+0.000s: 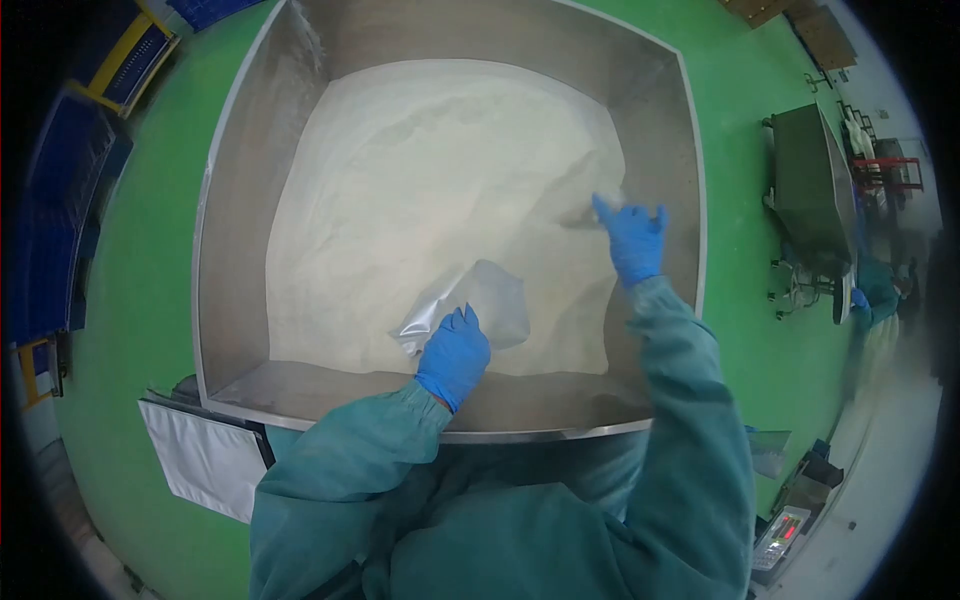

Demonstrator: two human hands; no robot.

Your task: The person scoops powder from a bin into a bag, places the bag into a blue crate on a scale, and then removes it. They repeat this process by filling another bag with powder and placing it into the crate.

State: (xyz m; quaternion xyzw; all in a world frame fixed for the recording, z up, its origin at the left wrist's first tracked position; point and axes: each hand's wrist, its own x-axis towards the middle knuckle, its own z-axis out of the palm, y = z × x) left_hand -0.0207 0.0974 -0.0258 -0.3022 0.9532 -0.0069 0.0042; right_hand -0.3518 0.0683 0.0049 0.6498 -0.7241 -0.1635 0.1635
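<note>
My left hand (455, 358), in a blue glove, is closed on the edge of a shiny foil bag (498, 305) with a pale, translucent-looking face. The bag is tilted just above a broad bed of off-white powder (420, 190). That powder lies inside a large steel bin (450, 405) directly in front of me. Toward the bin's right wall, my right hand (636, 242), also gloved in blue, hovers over the powder with thumb and fingers apart. Slight blur surrounds its fingertips, and I make out nothing held there.
A white, flat-faced pack or panel (205, 455) stands outside the bin at lower left. A scale with a lit red display (782, 538) is at lower right. A wheeled steel bin (812, 185) and another person (880, 290) are at right. Blue crates (60, 210) line the left.
</note>
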